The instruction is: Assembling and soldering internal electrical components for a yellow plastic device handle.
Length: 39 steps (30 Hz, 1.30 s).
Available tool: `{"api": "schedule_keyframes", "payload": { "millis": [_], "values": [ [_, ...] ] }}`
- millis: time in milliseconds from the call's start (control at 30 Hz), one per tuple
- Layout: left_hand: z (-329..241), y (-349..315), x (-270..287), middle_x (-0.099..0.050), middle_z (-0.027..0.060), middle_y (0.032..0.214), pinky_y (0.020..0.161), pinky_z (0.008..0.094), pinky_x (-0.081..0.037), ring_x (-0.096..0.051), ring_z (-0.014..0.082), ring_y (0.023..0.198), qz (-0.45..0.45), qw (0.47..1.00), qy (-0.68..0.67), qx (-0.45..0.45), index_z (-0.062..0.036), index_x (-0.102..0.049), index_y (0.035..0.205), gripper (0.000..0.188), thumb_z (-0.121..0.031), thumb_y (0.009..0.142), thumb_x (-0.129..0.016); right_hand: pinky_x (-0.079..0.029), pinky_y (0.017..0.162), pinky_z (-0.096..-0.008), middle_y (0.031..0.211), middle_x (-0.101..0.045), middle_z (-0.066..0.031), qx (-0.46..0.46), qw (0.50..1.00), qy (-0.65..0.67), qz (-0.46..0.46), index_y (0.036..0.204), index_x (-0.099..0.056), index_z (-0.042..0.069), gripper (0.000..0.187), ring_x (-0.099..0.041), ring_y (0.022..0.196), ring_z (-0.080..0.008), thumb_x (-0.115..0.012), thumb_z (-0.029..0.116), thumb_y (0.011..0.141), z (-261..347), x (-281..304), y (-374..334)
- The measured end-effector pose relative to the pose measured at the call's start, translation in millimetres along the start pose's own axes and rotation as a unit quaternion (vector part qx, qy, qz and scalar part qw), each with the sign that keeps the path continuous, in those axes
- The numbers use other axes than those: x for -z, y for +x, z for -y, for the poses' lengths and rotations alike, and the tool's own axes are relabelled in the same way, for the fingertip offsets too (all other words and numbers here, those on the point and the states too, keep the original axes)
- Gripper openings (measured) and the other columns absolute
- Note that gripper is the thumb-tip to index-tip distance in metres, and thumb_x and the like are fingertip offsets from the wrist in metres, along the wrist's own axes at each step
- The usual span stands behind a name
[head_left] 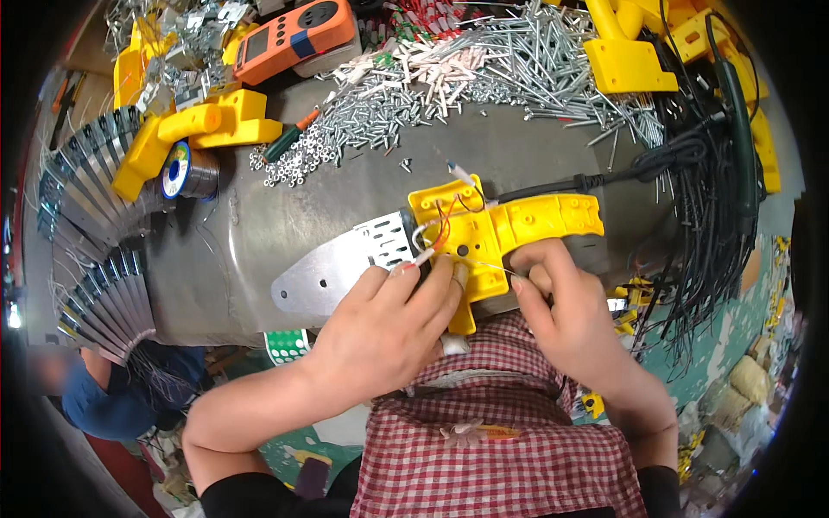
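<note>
An open yellow plastic housing half (544,216) lies before me, with a curved handle and red, white and dark wires inside. A flat pointed metal plate (328,274) with a slotted bracket extends from its left side. My left hand (380,319) is closed over the housing's lower left part, its fingertips at a white-sleeved wire (420,259). Below the handle my right hand (566,306) pinches a thin pale wire (492,269) that runs into the housing. A black power cord (553,186) enters from the right.
Screws (553,65), nuts (289,160) and a green screwdriver (289,138) lie at the back, beside an orange multimeter (294,39). A wire spool (190,173), yellow housings (216,121) and fanned metal plates (108,298) stand left. Black cords (691,233) hang right. A blue-clothed person (112,397) is lower left.
</note>
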<state>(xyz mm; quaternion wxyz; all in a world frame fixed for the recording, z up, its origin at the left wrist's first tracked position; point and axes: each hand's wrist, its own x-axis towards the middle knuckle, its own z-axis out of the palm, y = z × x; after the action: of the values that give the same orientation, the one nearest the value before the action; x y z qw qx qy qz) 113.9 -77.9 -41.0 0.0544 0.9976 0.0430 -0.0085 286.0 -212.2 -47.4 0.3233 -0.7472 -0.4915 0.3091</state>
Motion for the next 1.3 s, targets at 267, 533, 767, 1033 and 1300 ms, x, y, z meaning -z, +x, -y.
{"api": "schedule_keyframes", "payload": {
  "millis": [267, 533, 767, 1033, 1300],
  "values": [
    [3.1, 4.2, 4.2, -0.051, 0.0177, 0.124, 0.079, 0.0373, -0.047, -0.055, 0.0267, 0.090, 0.016, 0.996, -0.084, 0.031, 0.0028, -0.050, 0.117, 0.071, -0.035, 0.063, -0.075, -0.044, 0.073, -0.0357, 0.085, -0.056, -0.0109, 0.035, 0.992, 0.037, -0.113, 0.115, -0.055, 0.000, 0.040, -0.054, 0.079, -0.0265, -0.064, 0.000, 0.076, -7.4, -19.2, -22.3],
    [18.3, 7.0, -2.0, -0.056, 0.0159, 0.116, 0.076, 0.0380, -0.048, -0.057, 0.0301, 0.092, -0.035, 0.978, -0.204, 0.014, -0.0005, -0.048, 0.119, 0.069, -0.022, 0.060, -0.075, -0.043, 0.062, -0.0362, 0.074, -0.052, -0.0079, 0.142, 0.987, -0.037, -0.065, 0.101, -0.062, 0.000, 0.027, -0.053, 0.069, -0.0250, -0.061, 0.001, 0.074, 11.3, -38.9, -13.5],
    [18.3, 8.1, 0.8, -0.060, 0.0072, 0.101, 0.067, 0.0337, -0.048, -0.056, 0.0240, 0.084, -0.038, 0.980, -0.197, 0.010, -0.0045, -0.052, 0.112, 0.055, -0.018, 0.062, -0.070, -0.041, 0.079, -0.0371, 0.090, -0.053, -0.0085, 0.126, 0.945, -0.281, 0.109, 0.108, -0.059, 0.000, 0.037, -0.052, 0.087, -0.0248, -0.059, 0.015, 0.075, 33.9, -28.0, -7.6],
    [24.6, 0.3, 2.5, -0.056, 0.0082, 0.119, 0.077, 0.0404, -0.049, -0.058, 0.0289, 0.089, 0.013, 0.983, -0.183, -0.001, -0.0086, -0.053, 0.110, 0.059, -0.020, 0.057, -0.077, -0.041, 0.089, -0.0440, 0.118, -0.051, -0.0120, 0.084, 0.980, -0.169, -0.059, 0.124, -0.052, 0.007, 0.065, -0.051, 0.104, -0.0314, -0.078, 0.018, 0.066, -19.8, -38.6, -56.2],
    [34.0, -2.7, 10.7, -0.047, 0.0079, 0.126, 0.081, 0.0379, -0.047, -0.055, 0.0261, 0.093, 0.052, 0.987, -0.128, -0.082, -0.0157, -0.055, 0.111, 0.052, -0.019, 0.061, -0.073, -0.052, 0.077, -0.0287, 0.104, -0.062, -0.0150, -0.145, 0.963, 0.223, 0.041, 0.120, -0.048, -0.003, 0.038, -0.064, 0.090, -0.0176, -0.059, -0.006, 0.084, -6.1, -11.4, -39.3]
  ]
}}
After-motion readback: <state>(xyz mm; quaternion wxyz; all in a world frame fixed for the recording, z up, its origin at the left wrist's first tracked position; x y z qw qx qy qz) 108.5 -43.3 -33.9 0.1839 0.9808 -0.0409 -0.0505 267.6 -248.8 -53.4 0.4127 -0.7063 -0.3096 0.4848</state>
